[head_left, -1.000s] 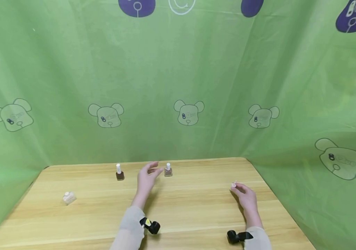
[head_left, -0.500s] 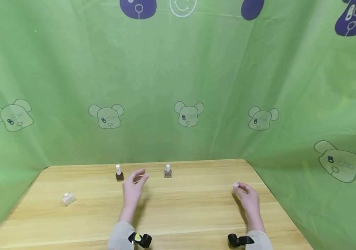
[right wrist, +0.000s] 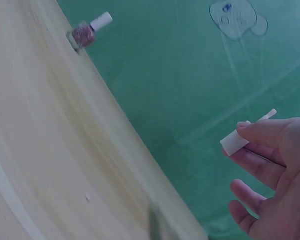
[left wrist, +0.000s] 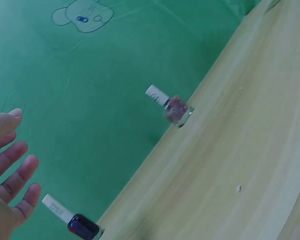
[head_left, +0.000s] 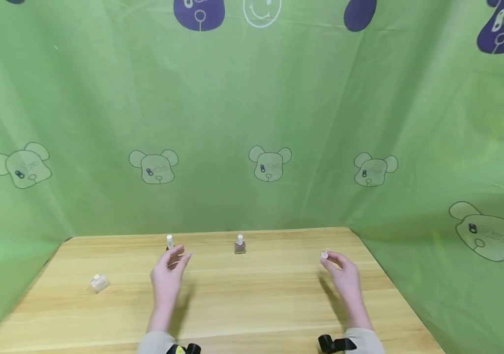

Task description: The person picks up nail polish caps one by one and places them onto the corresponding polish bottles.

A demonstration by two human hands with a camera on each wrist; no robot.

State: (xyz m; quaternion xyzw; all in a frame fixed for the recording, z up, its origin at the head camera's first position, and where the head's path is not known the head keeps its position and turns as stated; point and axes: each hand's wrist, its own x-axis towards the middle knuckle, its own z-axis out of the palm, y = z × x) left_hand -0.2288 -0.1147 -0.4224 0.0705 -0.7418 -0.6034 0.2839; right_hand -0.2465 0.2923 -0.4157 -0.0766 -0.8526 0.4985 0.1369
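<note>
My left hand (head_left: 166, 278) hovers with relaxed fingers just in front of a dark nail polish bottle, overlapping its body in the head view. The white cap (head_left: 169, 241) of that bottle shows above the fingers; the left wrist view shows the whole dark nail polish bottle (left wrist: 83, 226) upright, apart from the hand. My right hand (head_left: 344, 275) pinches a white nail polish cap (right wrist: 234, 143) between thumb and fingers, its small brush (right wrist: 269, 114) pointing away from the table. A mauve nail polish bottle (head_left: 240, 247), capped in white, stands near the back edge between the hands.
A clear squat bottle (head_left: 100, 283) with a short pale neck sits at the table's left. The wooden table (head_left: 252, 305) meets a green curtain (head_left: 216, 206) printed with bear heads at its back and sides. Small pale specks (left wrist: 239, 188) dot the tabletop.
My left hand has moved left, from beside the mauve bottle to in front of the dark one. The right hand has shifted slightly left, still pinching the cap. The bottles have stayed put.
</note>
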